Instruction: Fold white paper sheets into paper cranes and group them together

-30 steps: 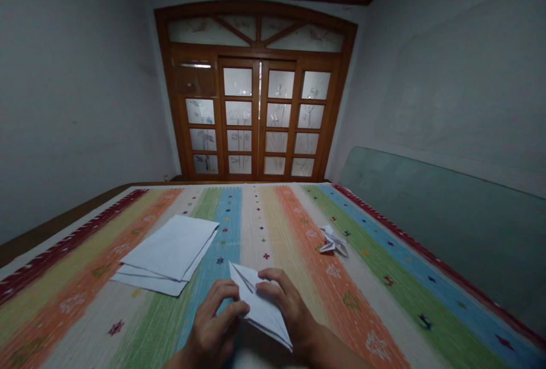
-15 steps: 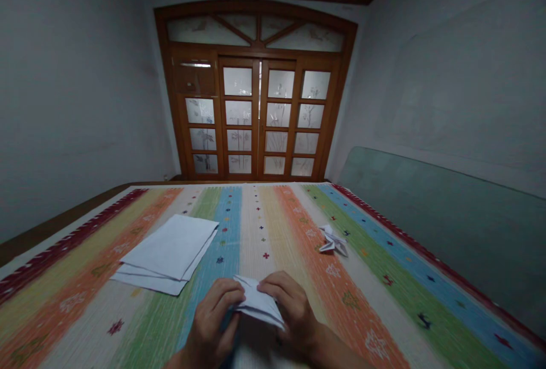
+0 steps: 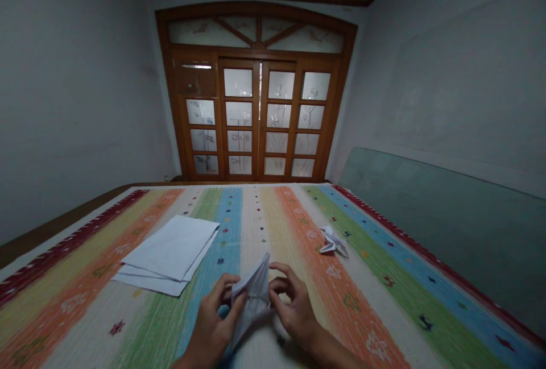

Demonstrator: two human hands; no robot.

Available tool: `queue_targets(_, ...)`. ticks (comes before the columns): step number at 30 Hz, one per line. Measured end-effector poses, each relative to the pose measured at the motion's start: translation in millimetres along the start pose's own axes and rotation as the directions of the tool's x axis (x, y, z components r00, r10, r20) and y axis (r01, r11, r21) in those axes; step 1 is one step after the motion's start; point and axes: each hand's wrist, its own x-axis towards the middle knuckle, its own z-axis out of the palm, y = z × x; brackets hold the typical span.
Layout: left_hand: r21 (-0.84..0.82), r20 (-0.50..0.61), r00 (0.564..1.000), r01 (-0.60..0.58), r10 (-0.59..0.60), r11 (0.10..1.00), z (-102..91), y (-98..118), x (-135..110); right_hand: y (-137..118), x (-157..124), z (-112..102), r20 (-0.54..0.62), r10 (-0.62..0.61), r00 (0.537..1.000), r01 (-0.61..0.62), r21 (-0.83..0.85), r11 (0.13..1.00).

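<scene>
A folded piece of white paper (image 3: 252, 295) stands tilted above the striped cloth, its pointed corner upward. My left hand (image 3: 216, 315) pinches its left side, thumb on the near face and fingers behind. At the paper's right edge, my right hand (image 3: 294, 303) has its thumb and curled fingers closed on the margin, the index finger a little raised. Part of the grip is hidden by the fingers. Further right lies a small folded paper figure (image 3: 333, 241) with pointed parts. A stack of white paper sheets (image 3: 173, 248) rests to the left.
A multicoloured striped tablecloth (image 3: 140, 323) covers the table. A pale green panel (image 3: 435, 210) runs along the right side. Beyond the far edge stand wooden doors with glass panes (image 3: 258, 119), with white walls on both sides.
The folded paper has turned from lying nearly flat between both hands to standing upright with a point at the top. My right hand's fingers have shifted to its right edge.
</scene>
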Motion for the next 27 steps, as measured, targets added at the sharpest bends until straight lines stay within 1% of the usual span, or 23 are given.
queue_targets(2, -0.11, 0.048, 0.99, 0.138, -0.134, 0.984, 1.6, -1, 3, -1, 2, 1, 0.029, 0.093, 0.995, -0.095, 0.087, 0.992)
queue_targets(4, -0.17, 0.084, 0.973, 0.228, -0.216, 0.959, 2.3, -4, 7, -1, 3, 2, 0.056, 0.151, 0.987, -0.157, 0.131, 0.979)
queue_targets(6, -0.193, 0.101, 0.968, 0.244, -0.229, 0.95, 2.5, -9, 10, 0, 4, 1, 0.08, 0.189, 0.979, -0.199, 0.139, 0.97)
queue_targets(8, -0.209, 0.115, 0.971, 0.228, -0.208, 0.951, 2.9, -15, 13, 1, 4, 0, 0.105, 0.223, 0.969, -0.236, 0.137, 0.962)
queue_targets(9, -0.233, 0.131, 0.968, 0.241, -0.215, 0.942, 3.1, -18, 14, 2, 5, 0, 0.119, 0.241, 0.963, -0.256, 0.142, 0.956)
queue_targets(13, -0.304, 0.186, 0.936, 0.345, -0.299, 0.888, 4.3, -24, 14, 4, 5, 0, 0.178, 0.275, 0.945, -0.306, 0.182, 0.934)
queue_targets(16, -0.294, 0.173, 0.923, 0.382, -0.345, 0.876, 4.5, -22, 15, 7, 4, 1, 0.198, 0.291, 0.936, -0.326, 0.178, 0.929)
queue_targets(23, -0.301, 0.184, 0.9, 0.435, -0.396, 0.848, 4.2, -18, 15, 4, 4, 2, 0.154, 0.298, 0.942, -0.319, 0.135, 0.938)
queue_targets(27, -0.29, 0.157, 0.906, 0.423, -0.393, 0.858, 4.4, -16, 14, 1, 5, 3, 0.138, 0.307, 0.941, -0.328, 0.167, 0.93)
